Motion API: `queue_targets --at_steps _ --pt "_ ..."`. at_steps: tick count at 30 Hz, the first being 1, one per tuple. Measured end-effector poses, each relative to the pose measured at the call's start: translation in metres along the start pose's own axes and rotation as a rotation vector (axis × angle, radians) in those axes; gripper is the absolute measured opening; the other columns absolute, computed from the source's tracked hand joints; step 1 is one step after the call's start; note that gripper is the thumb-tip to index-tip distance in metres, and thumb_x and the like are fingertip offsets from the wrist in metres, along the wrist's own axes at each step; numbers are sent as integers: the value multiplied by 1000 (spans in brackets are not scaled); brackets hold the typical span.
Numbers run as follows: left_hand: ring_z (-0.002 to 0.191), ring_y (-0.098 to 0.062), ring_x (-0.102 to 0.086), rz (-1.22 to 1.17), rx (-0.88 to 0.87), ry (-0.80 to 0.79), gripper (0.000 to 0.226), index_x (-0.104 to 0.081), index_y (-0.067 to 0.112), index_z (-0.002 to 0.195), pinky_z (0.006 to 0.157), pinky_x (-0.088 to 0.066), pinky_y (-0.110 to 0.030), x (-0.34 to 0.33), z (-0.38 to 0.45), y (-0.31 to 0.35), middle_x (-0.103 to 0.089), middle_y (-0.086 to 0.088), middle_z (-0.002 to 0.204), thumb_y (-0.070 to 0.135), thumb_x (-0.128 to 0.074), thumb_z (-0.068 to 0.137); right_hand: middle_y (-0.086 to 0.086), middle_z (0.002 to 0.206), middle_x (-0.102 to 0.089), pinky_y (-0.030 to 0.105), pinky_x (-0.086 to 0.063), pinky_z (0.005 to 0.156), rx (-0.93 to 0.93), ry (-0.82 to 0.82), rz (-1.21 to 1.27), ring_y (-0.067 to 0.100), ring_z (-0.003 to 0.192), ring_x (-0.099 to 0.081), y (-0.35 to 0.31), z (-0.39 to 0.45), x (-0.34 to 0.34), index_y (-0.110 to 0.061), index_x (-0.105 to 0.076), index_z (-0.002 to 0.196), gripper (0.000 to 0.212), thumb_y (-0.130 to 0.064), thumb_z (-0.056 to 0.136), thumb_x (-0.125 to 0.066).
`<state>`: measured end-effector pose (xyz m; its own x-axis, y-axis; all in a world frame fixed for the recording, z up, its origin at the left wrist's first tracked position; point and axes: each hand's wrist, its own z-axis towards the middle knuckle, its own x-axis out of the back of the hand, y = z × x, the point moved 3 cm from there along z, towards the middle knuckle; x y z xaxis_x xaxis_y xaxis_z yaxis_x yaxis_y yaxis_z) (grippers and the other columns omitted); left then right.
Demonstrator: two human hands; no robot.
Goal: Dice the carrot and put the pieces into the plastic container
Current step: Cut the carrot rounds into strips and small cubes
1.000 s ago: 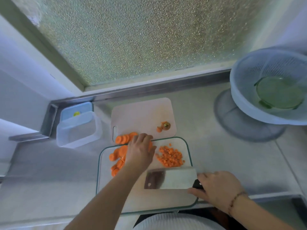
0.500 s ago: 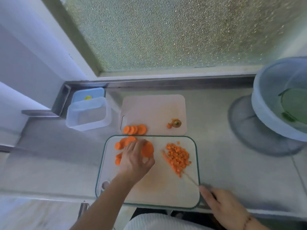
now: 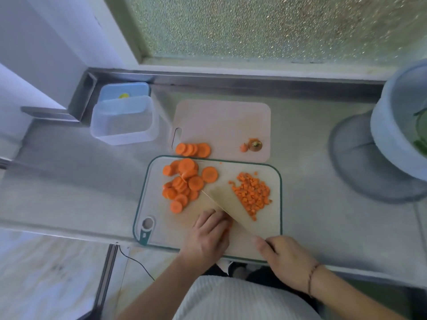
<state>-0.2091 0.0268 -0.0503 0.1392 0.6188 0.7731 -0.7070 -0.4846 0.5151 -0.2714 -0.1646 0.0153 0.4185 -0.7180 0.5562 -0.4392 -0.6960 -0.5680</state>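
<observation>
On the green-rimmed cutting board [image 3: 147,204], our right hand [image 3: 285,262] has its grip around the knife [image 3: 227,207] handle. Our left hand [image 3: 209,236] rests with curled fingers beside the blade; we cannot tell whether its grip holds anything. Carrot slices [image 3: 182,185] lie left, diced pieces [image 3: 253,195] right. The plastic container [image 3: 123,121] sits on the tabletop [image 3: 312,181], well apart.

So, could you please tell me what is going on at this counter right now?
A person is dicing carrot on the green-rimmed cutting board. The right hand holds a cleaver beside the pile of diced carrot, while the left hand presses something orange by the blade. Carrot slices wait uncut, and the plastic container shows no carrot.
</observation>
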Motion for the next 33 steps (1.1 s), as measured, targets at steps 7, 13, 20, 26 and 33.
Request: queue_targets --at_steps 7,13,20,26,33 --pt "110 -35 -63 -52 8 26 19 -75 0 104 94 -54 -42 -2 -4 -1 -69 -11 115 1 -76 85 0 45 -41 22 -32 46 11 33 -96 11 43 -43 2 -10 -6 -17 -37 51 67 -76 76 -18" --pt "110 -33 -64 -77 27 32 17 -74 1 105 93 -54 -41 -1 -5 -3 -69 -10 116 3 -73 88 -2 43 -37 25 -35 49 -22 11 -49 10 42 -39 2 -8 -11 -20 -36 52 64 -75 76 -16" --pt "103 -32 -64 -54 16 43 17 -75 2 106 91 -54 -38 0 -5 -3 -69 -10 112 4 -73 89 -4 41 -36 30 -41 53 3 4 23 7 43 -38 -11 11 -12 -20 -33 50 63 -72 83 -21" --pt "98 -32 -65 -38 22 92 9 -76 2 96 85 -55 -39 1 -7 -2 -71 -8 104 5 -76 87 -3 41 -37 22 -32 48 -28 -4 -5 9 43 -38 -1 -16 -11 -19 -35 51 61 -71 80 -20" --pt "101 -31 -68 -59 22 98 12 -77 2 96 86 -56 -39 2 -5 -2 -73 -8 105 2 -79 84 -2 48 -43 31 -41 55 -46 -25 -74 13 48 -43 -2 -5 -23 -19 -41 55 72 -80 74 -9"
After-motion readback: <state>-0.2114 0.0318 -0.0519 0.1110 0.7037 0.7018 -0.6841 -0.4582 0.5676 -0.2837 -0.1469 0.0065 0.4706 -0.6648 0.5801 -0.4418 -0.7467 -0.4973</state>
